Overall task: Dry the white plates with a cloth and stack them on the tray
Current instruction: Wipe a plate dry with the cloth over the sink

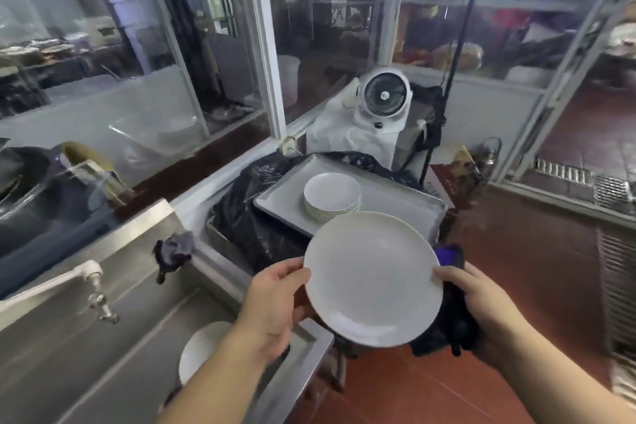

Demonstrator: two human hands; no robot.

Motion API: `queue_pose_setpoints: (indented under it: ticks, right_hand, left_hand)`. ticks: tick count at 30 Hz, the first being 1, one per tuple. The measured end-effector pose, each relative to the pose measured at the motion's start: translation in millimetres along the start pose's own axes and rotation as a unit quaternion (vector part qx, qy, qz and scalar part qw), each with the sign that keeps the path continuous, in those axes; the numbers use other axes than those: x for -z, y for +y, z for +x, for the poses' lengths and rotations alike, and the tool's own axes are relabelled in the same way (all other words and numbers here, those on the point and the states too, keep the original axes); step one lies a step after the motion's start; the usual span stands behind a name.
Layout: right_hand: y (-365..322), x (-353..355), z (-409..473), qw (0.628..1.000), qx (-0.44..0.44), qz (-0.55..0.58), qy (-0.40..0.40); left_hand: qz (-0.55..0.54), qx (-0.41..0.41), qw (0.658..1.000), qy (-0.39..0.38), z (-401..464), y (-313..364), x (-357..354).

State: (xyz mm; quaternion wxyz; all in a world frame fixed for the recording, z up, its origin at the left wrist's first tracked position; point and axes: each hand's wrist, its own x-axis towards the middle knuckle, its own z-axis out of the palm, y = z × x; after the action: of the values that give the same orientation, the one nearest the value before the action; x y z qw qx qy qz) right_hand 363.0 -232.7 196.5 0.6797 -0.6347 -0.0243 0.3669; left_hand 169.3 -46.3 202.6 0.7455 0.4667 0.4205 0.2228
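I hold a large white plate (pixel 373 277) face up between both hands, in front of the tray. My left hand (pixel 275 303) grips its left rim, thumb on top. My right hand (pixel 481 303) grips the right rim together with a dark purple cloth (pixel 454 317) that hangs under the plate. Beyond it, a grey tray (pixel 395 203) carries a stack of several smaller white plates (pixel 332 196). Another white plate (pixel 201 351) lies in the steel sink (pixel 103 337) at lower left.
The tray rests on something covered by a black plastic bag (pixel 247 213). A white tap (pixel 93 282) juts over the sink, and a dark rag (pixel 175 249) sits on the sink's rim. A small white fan (pixel 383 96) stands behind the tray. Glass partitions enclose the corner; red floor tiles lie to the right.
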Motion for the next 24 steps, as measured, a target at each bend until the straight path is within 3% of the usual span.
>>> queue_pose_setpoints:
  ticks: [15, 24]
  right_hand:
    - [-88.5, 260.7, 103.0, 0.994, 0.013, 0.029, 0.101]
    - [-113.2, 283.9, 184.2, 0.995, -0.027, -0.001, 0.097]
  left_hand:
    - [0.071, 0.087, 0.99, -0.085, 75.0, -47.1, -292.9]
    - [0.07, 0.116, 0.99, -0.049, 134.2, -44.5, -340.6]
